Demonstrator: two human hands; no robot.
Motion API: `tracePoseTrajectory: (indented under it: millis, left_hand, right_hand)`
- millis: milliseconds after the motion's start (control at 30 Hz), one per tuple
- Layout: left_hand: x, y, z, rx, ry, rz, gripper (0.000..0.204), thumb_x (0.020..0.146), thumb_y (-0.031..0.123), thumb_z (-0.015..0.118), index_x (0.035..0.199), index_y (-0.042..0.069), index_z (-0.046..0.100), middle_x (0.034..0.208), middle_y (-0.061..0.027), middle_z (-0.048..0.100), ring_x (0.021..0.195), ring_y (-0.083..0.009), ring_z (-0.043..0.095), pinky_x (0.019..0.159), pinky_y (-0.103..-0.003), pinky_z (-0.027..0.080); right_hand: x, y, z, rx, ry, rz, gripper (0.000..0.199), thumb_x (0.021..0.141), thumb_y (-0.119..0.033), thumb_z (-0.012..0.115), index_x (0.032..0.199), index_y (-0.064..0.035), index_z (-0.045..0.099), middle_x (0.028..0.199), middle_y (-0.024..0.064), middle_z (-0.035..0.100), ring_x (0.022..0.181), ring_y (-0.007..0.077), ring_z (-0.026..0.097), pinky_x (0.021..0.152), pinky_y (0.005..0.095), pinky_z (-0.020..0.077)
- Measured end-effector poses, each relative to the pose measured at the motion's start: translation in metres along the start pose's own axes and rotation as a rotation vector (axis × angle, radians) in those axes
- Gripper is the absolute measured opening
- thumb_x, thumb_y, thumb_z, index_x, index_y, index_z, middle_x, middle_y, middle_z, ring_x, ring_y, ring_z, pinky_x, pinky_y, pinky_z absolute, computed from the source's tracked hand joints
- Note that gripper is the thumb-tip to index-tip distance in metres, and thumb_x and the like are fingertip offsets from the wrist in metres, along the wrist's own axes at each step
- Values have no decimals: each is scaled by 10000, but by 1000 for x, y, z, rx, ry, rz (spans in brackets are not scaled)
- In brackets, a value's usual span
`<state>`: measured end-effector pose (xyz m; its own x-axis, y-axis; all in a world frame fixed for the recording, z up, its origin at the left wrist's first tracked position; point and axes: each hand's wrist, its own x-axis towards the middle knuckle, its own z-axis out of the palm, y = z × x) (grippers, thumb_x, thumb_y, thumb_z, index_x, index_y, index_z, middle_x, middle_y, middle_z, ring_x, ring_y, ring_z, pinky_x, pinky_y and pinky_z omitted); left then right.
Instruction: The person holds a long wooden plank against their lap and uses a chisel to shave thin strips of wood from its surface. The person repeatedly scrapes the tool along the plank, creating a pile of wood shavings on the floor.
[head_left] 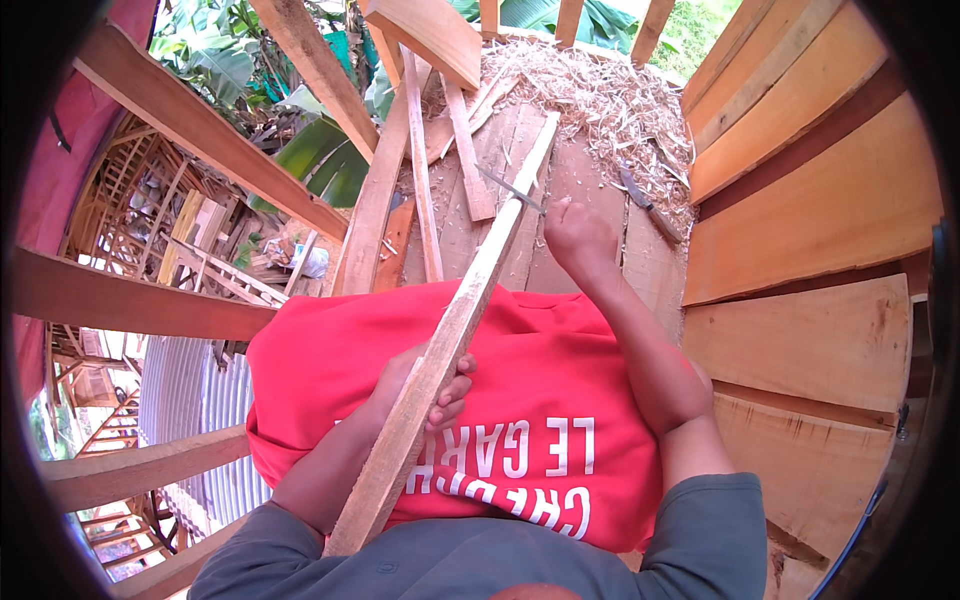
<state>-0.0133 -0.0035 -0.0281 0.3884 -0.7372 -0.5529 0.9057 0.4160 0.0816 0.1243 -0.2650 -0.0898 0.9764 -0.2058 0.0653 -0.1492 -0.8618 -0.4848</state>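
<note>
Our left hand (425, 385) grips a long wooden slat (450, 330) across our lap, while our right hand (578, 235) closes on a blade (512, 188) against it. Ahead, a plank floor (585, 190) carries wood shavings (610, 95), open timber framing all around.

A long pale wooden slat (450, 340) slants from six o'clock up toward one o'clock, a thin metal blade (512, 188) crossing its upper part.
</note>
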Motion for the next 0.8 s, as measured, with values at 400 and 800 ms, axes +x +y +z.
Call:
tracePoseTrajectory:
  millis: [400,800]
  left_hand:
    - [2,6,-3,-86,2,20,361,1039,399,343,971,65,464,600,-61,491,423,-185,529,364,-275,429]
    - [0,14,-2,-44,53,21,375,1036,421,345,969,72,464,586,-48,487,406,-176,520,352,-276,430]
  right_hand:
    - [-51,-55,-20,72,-291,-166,555,968,-338,353,713,37,673,729,313,636,736,499,647,769,585,515]
    - [-23,-15,5,130,-204,-206,522,958,-317,373,709,29,675,712,256,656,674,465,646,717,572,520]
